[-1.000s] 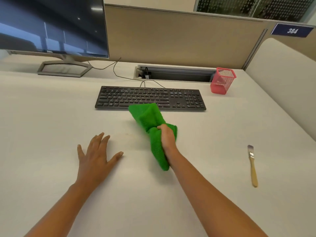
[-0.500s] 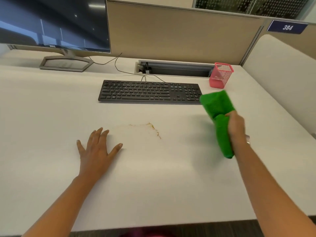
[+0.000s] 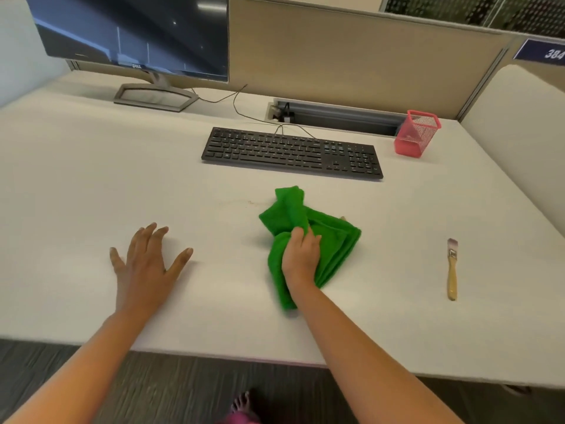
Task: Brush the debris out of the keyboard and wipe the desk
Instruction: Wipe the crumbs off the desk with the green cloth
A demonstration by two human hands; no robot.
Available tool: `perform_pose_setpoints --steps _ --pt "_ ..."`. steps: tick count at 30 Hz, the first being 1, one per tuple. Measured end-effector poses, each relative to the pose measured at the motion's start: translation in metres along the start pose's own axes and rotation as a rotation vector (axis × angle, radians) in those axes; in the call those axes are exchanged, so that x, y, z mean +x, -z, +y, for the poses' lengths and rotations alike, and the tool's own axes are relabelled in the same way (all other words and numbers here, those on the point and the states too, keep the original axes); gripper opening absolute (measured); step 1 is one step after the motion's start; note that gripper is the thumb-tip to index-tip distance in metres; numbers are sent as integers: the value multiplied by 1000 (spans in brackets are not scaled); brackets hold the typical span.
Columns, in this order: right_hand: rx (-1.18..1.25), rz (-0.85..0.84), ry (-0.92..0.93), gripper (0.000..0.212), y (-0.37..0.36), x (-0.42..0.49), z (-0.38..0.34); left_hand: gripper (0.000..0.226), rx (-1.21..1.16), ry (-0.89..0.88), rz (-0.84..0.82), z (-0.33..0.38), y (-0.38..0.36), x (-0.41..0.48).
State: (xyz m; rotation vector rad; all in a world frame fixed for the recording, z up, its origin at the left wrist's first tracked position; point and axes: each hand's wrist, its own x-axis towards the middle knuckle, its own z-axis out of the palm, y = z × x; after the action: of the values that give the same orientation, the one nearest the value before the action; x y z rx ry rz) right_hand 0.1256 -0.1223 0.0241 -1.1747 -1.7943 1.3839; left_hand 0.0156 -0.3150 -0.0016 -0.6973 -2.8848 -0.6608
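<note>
Back from the keyboard's right end, the right hand (image 3: 301, 255) has swept the crumpled green microfibre cloth (image 3: 333, 240) to the middle of the white desk (image 3: 91, 179), where its fingers are curled tightly round the bunched fabric and press it down. Just left of the cloth a faint brownish smear (image 3: 241, 203) seems to show, though it is hard to make out. Fingers spread, the left hand (image 3: 146, 264) lies flat on the desk, holding nothing. Beyond the cloth sits the flat black keyboard (image 3: 290, 153). Well to the right lies the wooden-handled paintbrush (image 3: 452, 270).
</note>
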Motion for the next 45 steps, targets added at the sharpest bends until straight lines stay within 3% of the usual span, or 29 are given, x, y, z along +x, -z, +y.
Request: perform_pose_setpoints --steps 2,5,11,16,21,25,29,32,38,41,45 --pt "250 -70 -89 29 -11 -6 -16 59 -50 24 17 1 1 1" --pt "400 -66 -219 35 0 10 -37 56 -89 49 40 0 2 2" --pt "252 170 -60 33 79 68 -71 57 -75 46 25 0 0 3" --pt "-107 256 86 29 114 101 -65 57 -85 54 23 1 1 4" --pt "-399 62 1 43 93 117 -18 56 -103 63 24 1 0 5" --pt "-659 -123 76 54 65 121 1 62 -131 68 48 -5 0 6" --pt "-681 -196 104 49 34 107 -14 83 -134 35 48 -16 5 9" --pt "-707 -319 182 48 -2 78 -29 76 -121 22 47 -32 14 15" --pt "-609 -529 251 45 -93 2 -54 53 -57 51 38 -76 32 28" --pt "-394 -633 189 38 -133 -30 -62 53 -21 79 28 -93 39 32" --pt "-46 -519 -21 24 -136 -30 -83 54 15 91 8 -111 43 39"
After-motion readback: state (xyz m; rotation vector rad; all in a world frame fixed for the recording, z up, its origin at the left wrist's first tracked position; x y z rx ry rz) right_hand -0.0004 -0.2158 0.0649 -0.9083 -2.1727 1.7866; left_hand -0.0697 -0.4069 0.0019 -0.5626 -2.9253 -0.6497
